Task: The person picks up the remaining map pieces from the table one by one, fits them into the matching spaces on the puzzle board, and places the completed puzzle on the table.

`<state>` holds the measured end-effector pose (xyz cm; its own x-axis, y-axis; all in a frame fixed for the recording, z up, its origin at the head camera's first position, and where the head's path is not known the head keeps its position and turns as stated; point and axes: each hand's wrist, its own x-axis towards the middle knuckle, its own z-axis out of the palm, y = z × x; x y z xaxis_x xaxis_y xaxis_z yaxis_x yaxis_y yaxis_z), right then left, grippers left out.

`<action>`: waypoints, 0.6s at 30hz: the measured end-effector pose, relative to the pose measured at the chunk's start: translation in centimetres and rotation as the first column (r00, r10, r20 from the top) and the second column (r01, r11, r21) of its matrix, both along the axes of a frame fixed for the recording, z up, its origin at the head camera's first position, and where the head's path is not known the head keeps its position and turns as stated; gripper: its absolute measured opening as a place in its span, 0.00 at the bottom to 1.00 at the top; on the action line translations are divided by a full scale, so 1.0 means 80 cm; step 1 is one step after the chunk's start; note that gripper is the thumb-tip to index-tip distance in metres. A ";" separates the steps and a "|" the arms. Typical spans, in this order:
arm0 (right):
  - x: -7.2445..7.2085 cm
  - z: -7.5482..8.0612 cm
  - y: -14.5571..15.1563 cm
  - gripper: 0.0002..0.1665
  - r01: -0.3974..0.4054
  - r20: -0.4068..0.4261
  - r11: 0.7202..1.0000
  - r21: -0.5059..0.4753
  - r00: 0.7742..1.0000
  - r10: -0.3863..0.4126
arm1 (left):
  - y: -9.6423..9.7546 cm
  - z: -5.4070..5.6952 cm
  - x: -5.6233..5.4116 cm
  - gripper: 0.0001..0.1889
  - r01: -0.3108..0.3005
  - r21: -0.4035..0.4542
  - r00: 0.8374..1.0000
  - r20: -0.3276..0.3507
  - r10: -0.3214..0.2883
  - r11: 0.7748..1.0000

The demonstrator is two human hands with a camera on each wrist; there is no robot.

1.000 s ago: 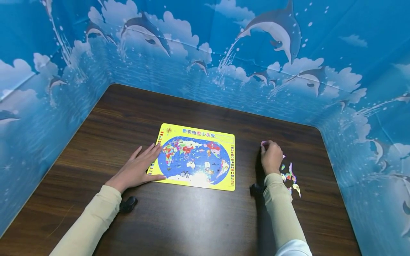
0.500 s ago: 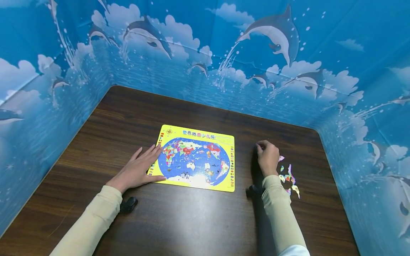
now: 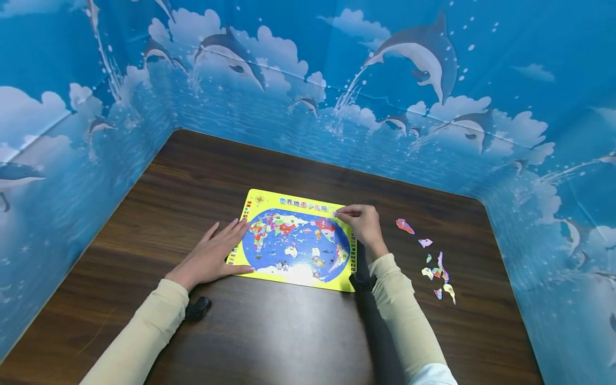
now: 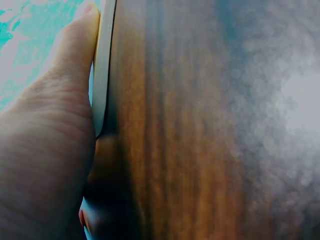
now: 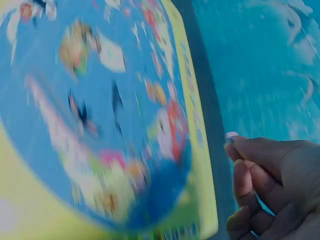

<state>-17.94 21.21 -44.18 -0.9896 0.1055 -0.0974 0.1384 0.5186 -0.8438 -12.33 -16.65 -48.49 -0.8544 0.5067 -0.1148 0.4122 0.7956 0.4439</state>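
A yellow-bordered world map puzzle board [image 3: 271, 202] lies flat on the dark wooden table. My left hand [image 3: 212, 254] rests at its left edge with fingers spread over the border. In the left wrist view, that hand's thumb [image 4: 75, 47] lies along the board's side edge. Over the board's upper right corner, my right hand [image 3: 367, 227] pinches a small puzzle piece [image 5: 231, 136] between thumb and forefinger. Only a pale pinkish bit of the piece shows past the fingertips. The hand hides part of the right border.
To the right lie several loose puzzle pieces, among them a red one [image 3: 405, 226], a pale pink one [image 3: 425, 243] and a yellowish one [image 3: 449, 292]. A blue dolphin-print curtain [image 3: 269, 117] surrounds the table [image 3: 289, 337] at the back and sides.
My right hand has moved left with the pinched puzzle piece, from beside the loose pieces to over the board's upper right corner. The red piece is now uncovered. My left hand stays in place.
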 end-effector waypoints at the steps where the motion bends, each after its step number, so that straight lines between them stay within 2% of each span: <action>1: -0.001 -0.001 -0.008 0.08 -0.012 0.014 1.000 -0.007 1.000 0.012 | 0.000 0.000 0.000 0.61 0.000 0.002 1.000 0.000 0.000 1.000; 8: -0.004 -0.012 -0.040 0.05 -0.056 0.036 0.998 0.020 0.998 0.056 | 0.001 -0.001 0.002 0.61 -0.001 0.005 1.000 0.002 0.001 1.000; 18: -0.006 -0.017 -0.053 0.07 -0.116 0.079 0.993 0.006 0.990 0.115 | 0.000 0.000 0.001 0.61 -0.002 0.001 1.000 0.000 0.002 1.000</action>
